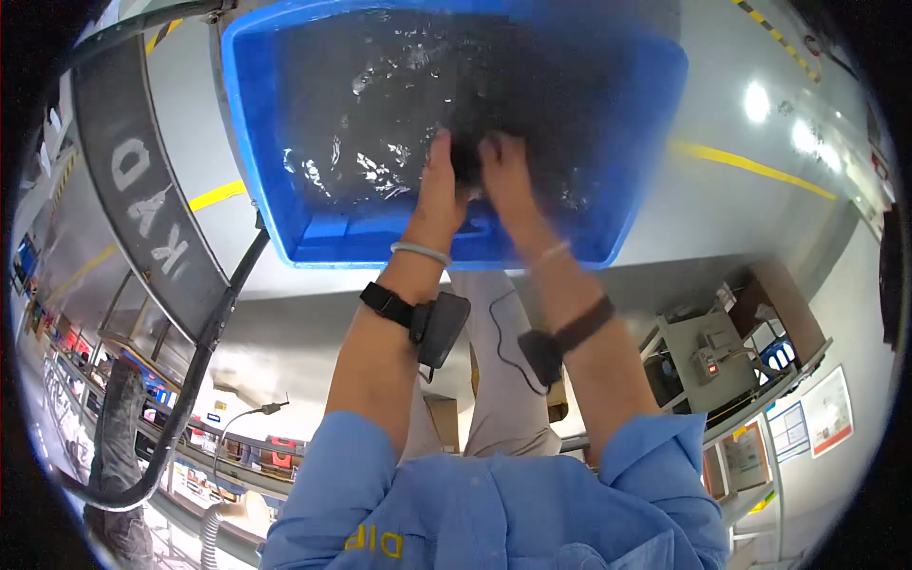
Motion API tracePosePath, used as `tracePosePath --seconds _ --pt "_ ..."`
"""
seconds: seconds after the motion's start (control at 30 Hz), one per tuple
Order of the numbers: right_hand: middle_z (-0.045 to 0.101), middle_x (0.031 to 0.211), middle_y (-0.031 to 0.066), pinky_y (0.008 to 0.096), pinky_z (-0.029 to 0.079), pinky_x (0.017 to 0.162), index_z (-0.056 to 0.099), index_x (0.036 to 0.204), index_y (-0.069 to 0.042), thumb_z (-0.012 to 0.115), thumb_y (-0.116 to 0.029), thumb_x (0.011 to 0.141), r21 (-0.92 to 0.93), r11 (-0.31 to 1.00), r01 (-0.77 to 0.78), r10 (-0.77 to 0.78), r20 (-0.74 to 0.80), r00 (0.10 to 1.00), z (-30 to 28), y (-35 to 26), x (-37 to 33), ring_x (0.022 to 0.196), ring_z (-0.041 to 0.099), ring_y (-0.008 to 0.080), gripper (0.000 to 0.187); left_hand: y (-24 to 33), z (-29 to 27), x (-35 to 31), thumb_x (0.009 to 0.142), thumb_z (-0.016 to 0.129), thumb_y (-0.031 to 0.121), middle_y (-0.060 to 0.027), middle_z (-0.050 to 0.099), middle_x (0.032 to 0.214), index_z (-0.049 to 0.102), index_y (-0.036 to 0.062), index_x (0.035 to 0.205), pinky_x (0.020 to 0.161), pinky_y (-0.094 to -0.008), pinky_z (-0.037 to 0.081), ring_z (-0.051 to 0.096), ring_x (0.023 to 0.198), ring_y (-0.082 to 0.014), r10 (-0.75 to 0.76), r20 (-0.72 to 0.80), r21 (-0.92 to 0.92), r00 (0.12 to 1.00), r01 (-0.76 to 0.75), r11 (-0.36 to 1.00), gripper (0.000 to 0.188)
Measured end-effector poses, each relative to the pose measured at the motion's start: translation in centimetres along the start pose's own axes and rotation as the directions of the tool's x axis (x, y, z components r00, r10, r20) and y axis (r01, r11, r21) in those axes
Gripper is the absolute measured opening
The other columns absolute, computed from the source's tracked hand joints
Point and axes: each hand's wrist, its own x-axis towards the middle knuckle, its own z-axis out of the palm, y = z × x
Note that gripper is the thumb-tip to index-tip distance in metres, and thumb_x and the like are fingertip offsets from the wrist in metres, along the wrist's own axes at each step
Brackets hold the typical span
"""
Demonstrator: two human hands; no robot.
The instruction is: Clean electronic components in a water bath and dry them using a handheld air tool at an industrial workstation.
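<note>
A large blue plastic tub stands in front of me, with dark, rippling liquid catching the light inside it. Both my hands reach over its near wall, close together. My left hand has its thumb side up, and the fingers curl out of sight around a dark, blackish thing. From the other side, my right hand closes on the same dark thing, its fingers smeared by motion. Shadow and blur hide the kind of thing it is and where it ends.
To the left is a black-framed cart or stand with a curved dark tube handle. Yellow tape marks the grey floor. Lower right stands a shelf unit with a small grey device. Black straps with small boxes sit on my forearms.
</note>
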Motion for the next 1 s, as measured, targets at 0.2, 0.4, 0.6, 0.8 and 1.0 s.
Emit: tracePosePath --seconds 0.2,0.4,0.6,0.8,1.0 --pt "0.053 0.108 0.0129 0.0377 0.039 0.091 0.053 0.115 -0.002 0.049 -0.025 0.090 0.439 0.898 0.038 -0.059 0.034 0.998 -4.0 -7.5 -6.1 0.101 0.051 0.0269 0.034 -0.8 -3.3 -1.3 0.086 0.053 0.036 -0.0092 0.055 0.108 0.055 0.0087 0.110 0.079 -0.0365 0.048 0.055 0.099 -0.0244 0.342 0.106 0.271 0.934 -0.358 0.894 0.036" --pt "0.051 0.111 0.0111 0.0338 0.039 0.091 0.057 0.110 -0.002 0.051 -0.030 0.090 0.553 0.823 -0.127 0.217 -0.101 0.971 -8.2 -5.0 -3.7 0.099 0.052 0.0227 0.035 0.6 4.2 -8.8 0.085 0.056 0.023 -0.0113 0.059 0.102 0.056 0.0044 0.107 0.081 -0.0346 0.047 0.057 0.094 -0.0245 0.084 -0.068 -0.125 0.994 -0.092 0.988 0.029" --pt "0.051 0.114 0.0095 0.0337 0.039 0.092 0.058 0.111 -0.006 0.045 -0.041 0.092 0.835 -0.017 -0.550 0.096 0.548 0.831 -9.4 -7.5 -1.6 0.104 0.050 0.0220 0.042 -1.6 3.3 -7.8 0.090 0.046 0.022 -0.0087 0.062 0.092 0.057 0.0051 0.101 0.078 -0.0343 0.050 0.061 0.085 -0.0234 0.182 0.130 -0.106 0.975 -0.169 0.980 0.024" --pt "0.051 0.116 0.0085 0.0352 0.039 0.093 0.058 0.112 -0.005 0.048 -0.036 0.091 0.851 0.218 -0.478 -0.024 0.494 0.869 -10.8 -10.0 -4.1 0.105 0.049 0.0217 0.039 -3.3 0.5 -6.3 0.091 0.044 0.033 -0.0079 0.060 0.099 0.056 0.0110 0.104 0.080 -0.0325 0.048 0.059 0.091 -0.0201 0.380 0.127 0.276 0.916 -0.400 0.874 0.028" --pt "0.050 0.114 0.0118 0.0380 0.038 0.094 0.058 0.110 -0.007 0.062 -0.018 0.079 0.155 0.855 0.495 -0.506 0.036 0.862 -12.1 -14.5 -7.8 0.105 0.050 0.0273 0.034 0.5 4.4 -12.0 0.092 0.041 0.038 -0.0080 0.059 0.100 0.056 0.0101 0.106 0.082 -0.0333 0.048 0.058 0.093 -0.0201 0.005 0.251 -0.418 0.968 0.104 0.902 0.034"
